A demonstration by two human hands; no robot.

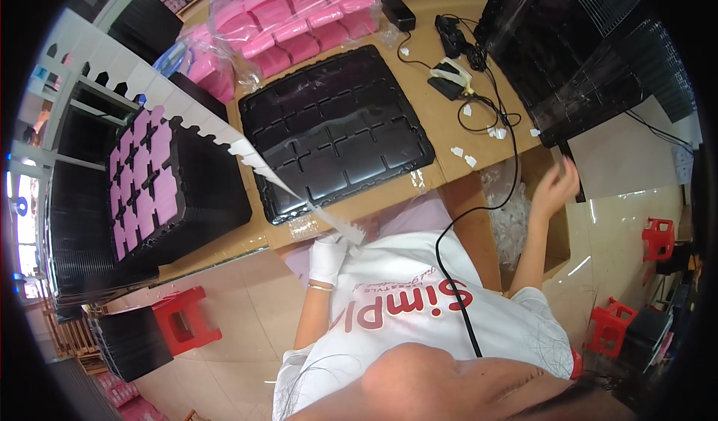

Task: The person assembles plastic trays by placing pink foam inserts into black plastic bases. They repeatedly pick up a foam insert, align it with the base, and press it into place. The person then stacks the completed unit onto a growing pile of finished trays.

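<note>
My left hand [326, 261], in a white glove, is closed near my chest at the end of a long white strip [258, 161] with a notched edge. The strip slants up and away to the far left, over the corner of a black plastic tray [366, 148] with moulded compartments. That tray lies on the cardboard-covered table [471, 185]. My bare right hand [555, 189] is out to the right with its fingers apart and nothing visible in them. It is above an open cardboard box [553, 250] holding clear plastic, close to the black tray stack [568, 111].
Plastic-wrapped pink packs [299, 21] stand at the back of the table. To the left is another black tray stack [202, 197] topped with lilac pieces [142, 182]. Black cables [479, 54] and white scraps [464, 156] lie at right. A red stool [187, 320] stands below.
</note>
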